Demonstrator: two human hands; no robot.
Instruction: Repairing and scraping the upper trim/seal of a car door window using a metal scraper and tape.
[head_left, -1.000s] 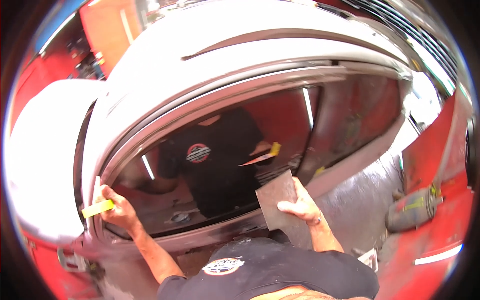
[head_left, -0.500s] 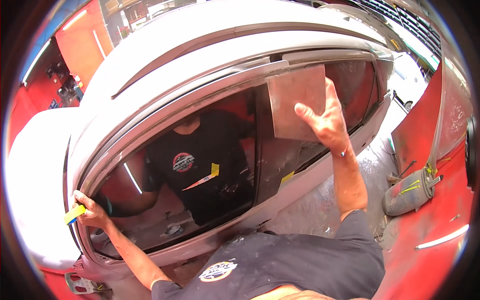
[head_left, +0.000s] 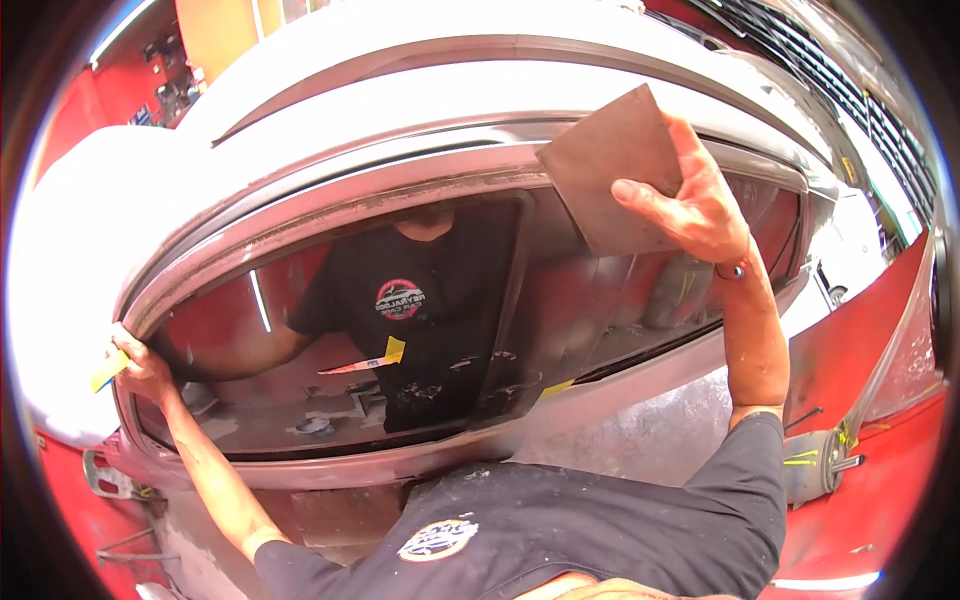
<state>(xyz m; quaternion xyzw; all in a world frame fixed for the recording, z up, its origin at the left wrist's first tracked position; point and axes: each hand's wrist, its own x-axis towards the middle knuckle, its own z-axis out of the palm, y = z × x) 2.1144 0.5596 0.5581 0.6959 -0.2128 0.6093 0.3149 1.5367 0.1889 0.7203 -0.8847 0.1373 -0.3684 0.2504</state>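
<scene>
Right hand (head_left: 700,200) risen from sill to upper frame (head_left: 420,175), fingers clamped on sanding sheet (head_left: 610,165), now pressed there. Left hand (head_left: 140,360) unmoved at frame corner, pinching yellow tape (head_left: 105,372). Sanding shifted upward.

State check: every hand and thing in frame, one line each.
right hand: raised, gripping the sanding sheet
sanding sheet: flat, pressed at the top of the window frame
left hand: resting on the frame's left corner, holding a yellow tab
yellow tab: pinched in left hand
car window: closed, reflecting the person
</scene>
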